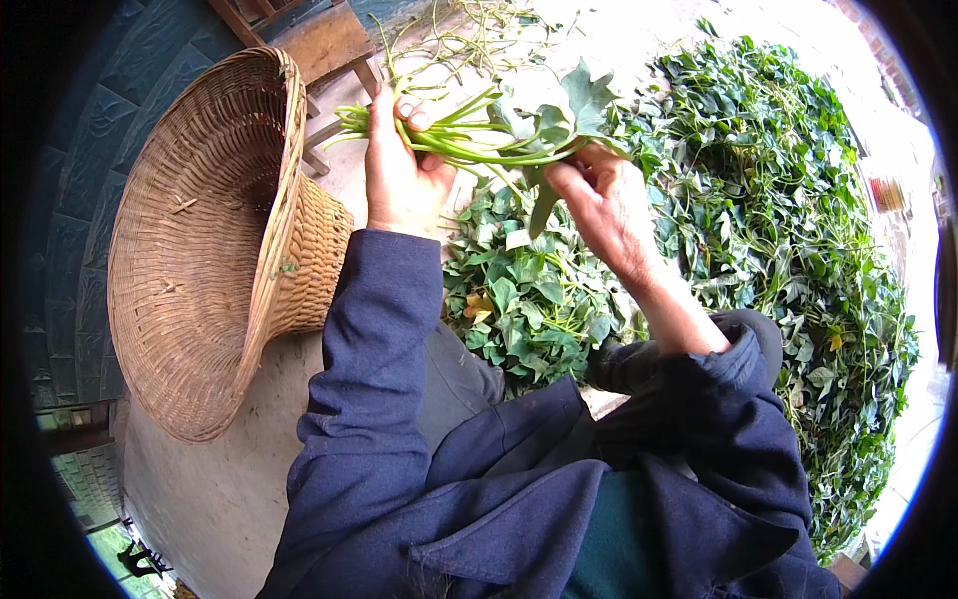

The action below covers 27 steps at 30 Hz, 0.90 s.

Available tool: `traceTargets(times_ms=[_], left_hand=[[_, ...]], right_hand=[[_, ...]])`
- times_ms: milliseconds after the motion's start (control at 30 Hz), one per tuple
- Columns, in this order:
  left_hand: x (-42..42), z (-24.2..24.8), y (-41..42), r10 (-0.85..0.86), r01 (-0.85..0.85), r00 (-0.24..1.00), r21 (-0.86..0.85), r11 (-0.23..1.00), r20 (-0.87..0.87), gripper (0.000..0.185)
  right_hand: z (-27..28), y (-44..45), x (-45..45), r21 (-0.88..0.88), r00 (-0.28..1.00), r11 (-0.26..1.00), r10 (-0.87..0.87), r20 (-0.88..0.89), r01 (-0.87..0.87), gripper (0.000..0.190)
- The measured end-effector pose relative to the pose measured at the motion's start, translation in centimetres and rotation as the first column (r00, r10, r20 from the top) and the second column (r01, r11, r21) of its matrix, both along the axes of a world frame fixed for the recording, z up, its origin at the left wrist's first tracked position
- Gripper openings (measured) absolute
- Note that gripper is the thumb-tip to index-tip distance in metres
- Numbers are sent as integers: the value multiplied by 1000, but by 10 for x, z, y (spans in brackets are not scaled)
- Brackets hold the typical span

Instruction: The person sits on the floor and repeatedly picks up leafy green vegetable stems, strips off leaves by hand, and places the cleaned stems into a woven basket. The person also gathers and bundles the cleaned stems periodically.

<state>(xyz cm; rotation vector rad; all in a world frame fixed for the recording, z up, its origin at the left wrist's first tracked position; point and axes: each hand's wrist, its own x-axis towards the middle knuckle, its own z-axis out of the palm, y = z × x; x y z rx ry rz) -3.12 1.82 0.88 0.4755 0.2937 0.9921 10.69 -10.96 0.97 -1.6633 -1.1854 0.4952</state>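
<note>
My left hand (400,176) is closed around a bunch of green stems (475,141), with the thumb and fingertips wrapped over them. The cut or broken ends stick out to the left of the fist. My right hand (602,198) pinches the leafy end of the same bunch, where broad lobed leaves (587,93) stand up and one hangs below. Its fingertips are partly hidden by the leaves. Below both hands, a smaller pile of leafy vines (539,292), apparently sweet potato greens, lies on the ground by my legs.
At the left, a wide-mouthed wicker basket (172,322) lies tipped on the concrete floor (217,479). Behind it stands a wooden stool (329,45). Bare stems (479,37) are scattered at the top. A large heap of leafy vines (763,195) spreads along my right.
</note>
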Motion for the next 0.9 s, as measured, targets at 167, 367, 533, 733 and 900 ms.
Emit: traceTargets(times_ms=[167, 367, 533, 733, 900], left_hand=[[3, 1, -8, -51, 52, 998, 39, 998, -24, 31], [-16, 5, 13, 65, -70, 987, 25, 997, 147, 34], [-20, 8, 15, 69, -69, 998, 188, 980, 7, 36], [-12, 13, 8, 124, -119, 992, 242, 963, -3, 38], [-8, 14, 9, 136, -125, 991, 283, 951, -19, 38]], right_hand=[[-2, 2, 1, -106, 846, 990, -132, -516, 90, 26], [6, -6, 37, -378, 936, 883, 162, -313, -279, 30], [42, -17, 43, 163, 971, 968, -211, 116, 191, 13], [34, -15, 7, 166, 779, 968, 46, 626, -191, 19], [21, -16, 3, 90, 821, 988, 53, 569, -126, 7]])
